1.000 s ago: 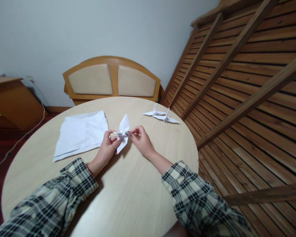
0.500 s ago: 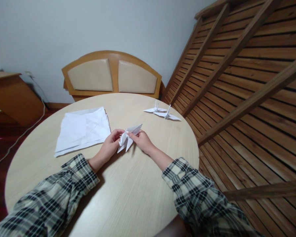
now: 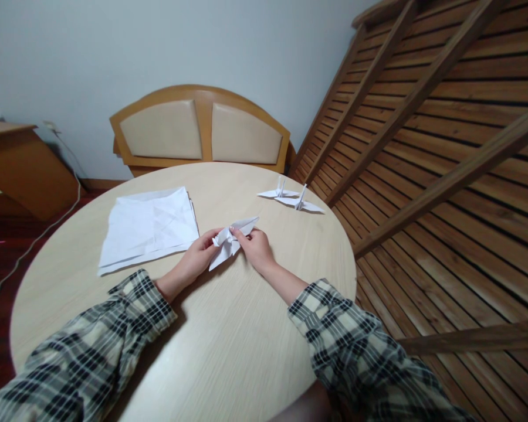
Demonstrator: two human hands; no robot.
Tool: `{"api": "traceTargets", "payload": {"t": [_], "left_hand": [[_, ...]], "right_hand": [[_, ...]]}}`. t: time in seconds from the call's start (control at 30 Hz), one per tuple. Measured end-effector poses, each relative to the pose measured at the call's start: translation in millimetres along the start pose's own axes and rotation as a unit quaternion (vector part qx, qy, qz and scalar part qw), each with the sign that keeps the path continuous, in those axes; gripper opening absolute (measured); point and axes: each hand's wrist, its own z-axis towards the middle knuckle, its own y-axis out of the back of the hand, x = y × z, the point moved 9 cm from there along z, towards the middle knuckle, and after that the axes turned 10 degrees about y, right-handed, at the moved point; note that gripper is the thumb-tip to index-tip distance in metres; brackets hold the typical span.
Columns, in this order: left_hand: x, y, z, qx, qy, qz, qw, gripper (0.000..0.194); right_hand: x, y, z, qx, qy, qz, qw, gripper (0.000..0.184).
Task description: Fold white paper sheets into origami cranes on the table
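Note:
A half-folded white paper figure (image 3: 229, 240) is held just above the round wooden table (image 3: 229, 340) between both hands. My left hand (image 3: 199, 255) pinches its left side with fingers closed. My right hand (image 3: 257, 247) grips its right side, thumb and fingers pressed on the paper; one pointed flap sticks out to the upper right. Both sleeves are checked cloth.
A stack of white paper sheets (image 3: 147, 228) lies on the table to the left. Two folded paper cranes (image 3: 290, 198) stand at the far right edge. A padded wooden chair (image 3: 200, 138) is behind the table. Slatted wooden boards (image 3: 444, 146) lean at the right.
The paper figure went from standing upright between the hands to lying tilted, its flap now pointing up and right. Both hands closed in nearer each other and sank toward the table.

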Motion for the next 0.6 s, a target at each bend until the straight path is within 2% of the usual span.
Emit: {"api": "traceTargets", "payload": {"t": [0.13, 0.23, 0.3, 0.37, 0.47, 0.6], "left_hand": [[0, -2.3, 0, 0.014, 0.015, -0.01, 1.0, 0.029], [-2, -2.5, -1, 0.019, 0.0, -0.022, 1.0, 0.025], [-2, 0.3, 0, 0.007, -0.013, -0.016, 1.0, 0.027], [-2, 5.0, 1, -0.012, -0.02, -0.024, 0.999, 0.029], [-1, 9.8, 2, -0.025, -0.025, -0.059, 0.998, 0.03], [3, 8.5, 3, -0.01, -0.017, -0.075, 0.997, 0.029]], "right_hand": [[-3, 3, 1, -0.013, -0.003, 0.011, 1.0, 0.026], [-10, -1, 2, -0.01, -0.022, 0.053, 0.998, 0.03], [-14, -9, 0, 0.016, -0.041, 0.114, 0.993, 0.033], [-13, -22, -4, 0.068, -0.063, 0.182, 0.979, 0.036], [-8, -35, -10, 0.13, -0.093, 0.233, 0.959, 0.035], [-9, -35, -12, 0.133, -0.126, 0.252, 0.95, 0.023]]}}
